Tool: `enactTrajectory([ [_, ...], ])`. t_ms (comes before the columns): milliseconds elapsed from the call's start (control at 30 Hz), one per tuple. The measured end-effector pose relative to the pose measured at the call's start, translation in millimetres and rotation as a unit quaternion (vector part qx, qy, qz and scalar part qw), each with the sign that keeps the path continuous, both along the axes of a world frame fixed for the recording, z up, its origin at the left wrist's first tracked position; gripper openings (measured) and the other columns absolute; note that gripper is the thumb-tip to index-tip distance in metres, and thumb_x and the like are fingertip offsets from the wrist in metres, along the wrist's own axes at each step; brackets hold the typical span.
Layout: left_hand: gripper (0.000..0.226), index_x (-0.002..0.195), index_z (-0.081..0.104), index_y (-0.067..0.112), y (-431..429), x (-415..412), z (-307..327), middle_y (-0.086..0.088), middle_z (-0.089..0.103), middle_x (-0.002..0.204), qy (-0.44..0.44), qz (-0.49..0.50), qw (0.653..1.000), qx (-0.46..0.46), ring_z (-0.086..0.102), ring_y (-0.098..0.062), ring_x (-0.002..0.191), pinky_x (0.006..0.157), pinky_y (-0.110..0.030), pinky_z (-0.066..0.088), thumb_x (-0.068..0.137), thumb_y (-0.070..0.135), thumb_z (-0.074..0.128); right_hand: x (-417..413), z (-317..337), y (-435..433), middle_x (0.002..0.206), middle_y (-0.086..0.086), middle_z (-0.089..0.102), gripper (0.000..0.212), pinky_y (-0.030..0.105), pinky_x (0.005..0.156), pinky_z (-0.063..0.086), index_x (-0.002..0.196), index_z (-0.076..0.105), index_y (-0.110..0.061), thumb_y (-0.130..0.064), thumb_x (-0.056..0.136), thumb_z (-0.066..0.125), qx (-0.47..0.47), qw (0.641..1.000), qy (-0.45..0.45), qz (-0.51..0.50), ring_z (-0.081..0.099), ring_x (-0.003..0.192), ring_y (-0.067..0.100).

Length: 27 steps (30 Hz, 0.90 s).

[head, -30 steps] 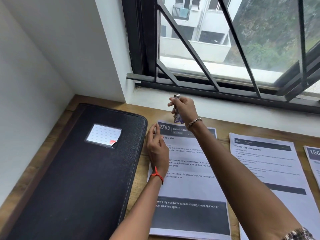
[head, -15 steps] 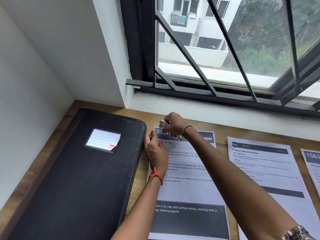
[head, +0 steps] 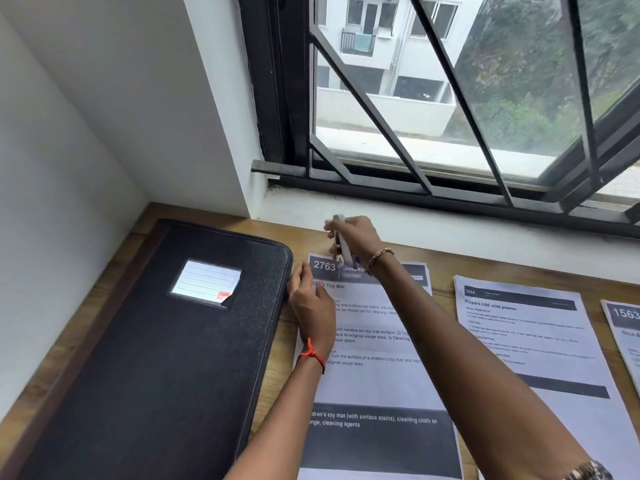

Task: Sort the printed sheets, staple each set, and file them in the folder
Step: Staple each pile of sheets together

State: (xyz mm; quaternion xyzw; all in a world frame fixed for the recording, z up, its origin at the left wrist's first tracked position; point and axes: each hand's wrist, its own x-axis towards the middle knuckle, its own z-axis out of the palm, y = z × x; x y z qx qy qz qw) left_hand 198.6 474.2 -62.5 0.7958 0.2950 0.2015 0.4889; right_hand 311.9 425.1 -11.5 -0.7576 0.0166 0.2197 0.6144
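Head view (only view supplied): R hand (head: 356,237) is curled round a small stapler (head: 341,244), held nose-up and clear of the paper, just above the top-left corner of the set headed 2763 (head: 374,379). Half a sec earlier the same hand was down on that corner w/ the stapler against the sheets; it has since lifted. Judgement: one staple stroke prob. just delivered, but the staple itself is too small to confirm. L hand (head: 311,306) lies flat, fingers relaxed, on the set's left edge just below and left of the R hand, pinning it to the desk (head: 442,289); no real shift in its position. Folder (head: 156,358) sits closed directly left of the L hand, touching or nearly touching the fingertips. Set 3564 (head: 526,341) lies under and to the right of the R forearm, and set 1563 (head: 623,327) further right; no staples discernible on either. Status: first set likely fastened; filing not begun; remaining sets outstanding.
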Motion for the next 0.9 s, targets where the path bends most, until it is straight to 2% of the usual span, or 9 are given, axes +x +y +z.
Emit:
enactTrajectory([
  [67, 0.048, 0.132, 0.046, -0.002, -0.6, -1.9, -1.9, -0.016, 0.045, 0.138, -0.010, -0.001, 1.000, 0.002, 0.046, -0.025, 0.126, 0.099, -0.012, 0.030, 0.085, -0.013, 0.051, 2.7, 3.1, -0.6, 0.074, 0.009, 0.054, 0.022, 0.031, 0.058, 0.052, 0.081, 0.057, -0.001, -0.016, 0.095, 0.049, 0.146, 0.984, 0.058, -0.087, 0.058, 0.054, 0.018],
  [100, 0.049, 0.131, 0.046, -0.002, -0.7, -2.5, -3.1, -0.017, 0.046, 0.137, -0.018, -0.001, 1.000, 0.005, 0.047, -0.026, 0.125, 0.100, -0.017, 0.034, 0.084, -0.014, 0.051, 4.2, 4.2, -1.3, 0.075, 0.010, 0.055, 0.022, 0.032, 0.060, 0.054, 0.084, 0.057, -0.001, -0.016, 0.096, 0.046, 0.174, 0.977, 0.063, -0.108, 0.060, 0.060, 0.021],
  [233, 0.049, 0.129, 0.049, -0.004, -1.5, -2.8, -5.4, -0.019, 0.050, 0.131, -0.050, 0.002, 0.998, 0.027, 0.050, -0.029, 0.120, 0.098, -0.026, 0.039, 0.082, -0.016, 0.053, 2.7, 4.8, 0.0, 0.075, 0.013, 0.057, 0.018, 0.028, 0.051, 0.056, 0.099, 0.053, 0.004, -0.013, 0.096, 0.047, 0.196, 0.974, 0.054, -0.099, 0.065, 0.069, 0.022],
  [367, 0.049, 0.126, 0.052, -0.004, -1.7, -4.5, -5.0, -0.019, 0.053, 0.127, -0.067, 0.000, 0.997, 0.049, 0.052, -0.027, 0.117, 0.097, -0.010, 0.033, 0.079, -0.018, 0.055, 0.3, -1.6, 1.8, 0.077, 0.010, 0.057, 0.023, 0.033, 0.060, 0.058, 0.107, 0.052, 0.008, -0.012, 0.095, 0.049, 0.160, 0.984, 0.048, -0.067, 0.065, 0.073, 0.024],
  [500, 0.049, 0.125, 0.052, -0.005, -1.3, -4.1, -6.8, -0.020, 0.054, 0.125, -0.071, 0.002, 0.996, 0.055, 0.053, -0.028, 0.116, 0.096, -0.001, 0.026, 0.078, -0.019, 0.056, 1.8, -4.5, 0.8, 0.086, 0.008, 0.059, 0.021, 0.035, 0.068, 0.057, 0.102, 0.054, 0.005, -0.014, 0.093, 0.054, 0.112, 0.993, 0.038, -0.028, 0.066, 0.071, 0.023],
  [600, 0.047, 0.124, 0.052, -0.007, -1.3, -3.8, -7.8, -0.023, 0.053, 0.125, -0.079, 0.005, 0.995, 0.055, 0.052, -0.029, 0.115, 0.091, 0.008, 0.024, 0.079, -0.019, 0.056, 4.2, -6.6, 0.2, 0.080, 0.009, 0.060, 0.031, 0.034, 0.070, 0.057, 0.103, 0.057, 0.012, -0.017, 0.090, 0.059, 0.066, 0.998, 0.022, -0.011, 0.068, 0.065, 0.019],
  [733, 0.046, 0.122, 0.053, -0.008, -1.2, -3.6, -9.1, -0.024, 0.055, 0.122, -0.088, 0.001, 0.994, 0.058, 0.054, -0.030, 0.112, 0.090, 0.009, 0.025, 0.078, -0.020, 0.056, 2.0, -11.4, 0.4, 0.070, 0.009, 0.057, 0.022, 0.038, 0.073, 0.055, 0.075, 0.058, -0.004, -0.021, 0.084, 0.067, -0.001, 0.999, -0.008, 0.037, 0.062, 0.070, 0.025],
  [800, 0.043, 0.122, 0.054, -0.008, -1.0, -2.7, -10.7, -0.022, 0.055, 0.122, -0.087, 0.006, 0.995, 0.051, 0.054, -0.030, 0.113, 0.091, 0.008, 0.025, 0.080, -0.017, 0.056, 0.8, -14.1, 1.5, 0.071, 0.012, 0.057, 0.026, 0.036, 0.067, 0.050, 0.074, 0.058, -0.003, -0.026, 0.079, 0.071, -0.030, 0.998, -0.018, 0.046, 0.058, 0.067, 0.022],
  [900, 0.043, 0.126, 0.052, -0.004, -0.5, -2.9, -10.4, -0.019, 0.052, 0.128, -0.070, 0.004, 0.997, 0.032, 0.051, -0.029, 0.118, 0.094, 0.002, 0.028, 0.085, -0.012, 0.054, 0.8, -15.6, 1.3, 0.067, 0.008, 0.059, 0.029, 0.016, 0.047, 0.044, 0.079, 0.058, -0.003, -0.029, 0.079, 0.071, -0.061, 0.997, -0.028, 0.044, 0.057, 0.046, 0.002],
])
